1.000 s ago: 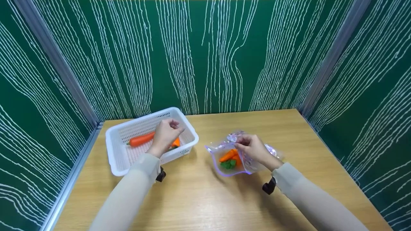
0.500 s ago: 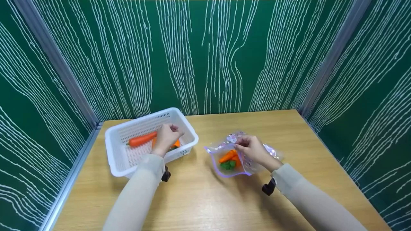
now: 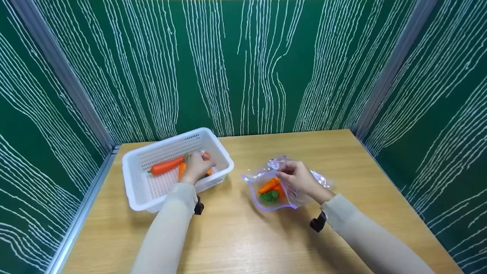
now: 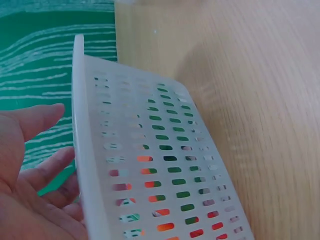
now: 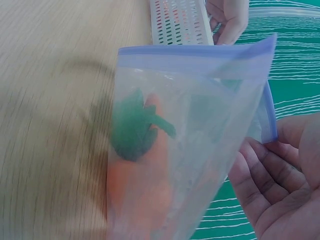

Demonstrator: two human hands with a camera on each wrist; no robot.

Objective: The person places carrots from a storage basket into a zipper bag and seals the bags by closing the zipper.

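Note:
My left hand (image 3: 197, 167) reaches down into a white perforated plastic basket (image 3: 131, 182). In the left wrist view the thumb and fingers (image 4: 55, 167) are spread apart beside the basket's rim. Inside the basket lies a long orange-red carrot (image 3: 166, 166), with other orange pieces (image 3: 182, 170) partly hidden under the hand. An orange tip shows right at the fingertips. My right hand (image 3: 300, 177) pinches the upper edge of a clear zip bag (image 5: 200, 75) with a purple seal, its mouth held open. Within it sit orange carrot-like pieces (image 3: 269, 185) and a green leafy top (image 3: 269, 196).
Both hands work over a wooden table (image 3: 236, 243), the basket at left and the bag right of centre. Green panels (image 3: 266, 68) with white wavy lines stand behind and at both sides, joined by grey metal posts (image 3: 388, 68). Each wrist wears a black camera (image 3: 317, 222).
My left hand has lowered further into the basket and shifted slightly, uncovering more of the orange pieces. The right hand keeps its pinch on the bag, nearly still.

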